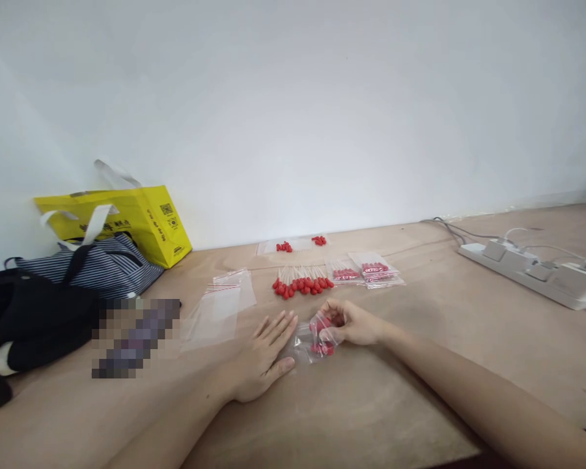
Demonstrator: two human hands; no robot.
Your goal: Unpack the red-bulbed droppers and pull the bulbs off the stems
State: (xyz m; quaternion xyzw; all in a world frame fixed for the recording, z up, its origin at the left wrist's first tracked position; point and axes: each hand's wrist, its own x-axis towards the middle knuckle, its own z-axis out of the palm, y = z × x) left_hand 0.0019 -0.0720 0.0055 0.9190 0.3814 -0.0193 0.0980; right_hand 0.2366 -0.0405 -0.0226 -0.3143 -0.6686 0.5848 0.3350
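Observation:
My left hand (268, 358) lies flat, fingers stretched out, at the left edge of a small clear plastic bag (303, 345). Red pieces (323, 350) show in and around that bag. With bent fingers and thumb, my right hand (351, 324) pinches the bag's right side and some of the red pieces; its fingers partly hide them. Just beyond the hands, several thin white sticks with red heads (303, 284) lie in a row, heads toward me. Flat zip bags (217, 316) lie to the left. Filled zip bags (374, 269) with red heads inside lie behind my right hand.
More red-headed pieces (284, 247) lie on clear plastic near the wall. A yellow bag (161, 221), a striped bag (117, 264) and a black bag (43, 319) stand at left, with a blurred-out item (139, 339) before them. A white power strip (532, 268) with cables is at right.

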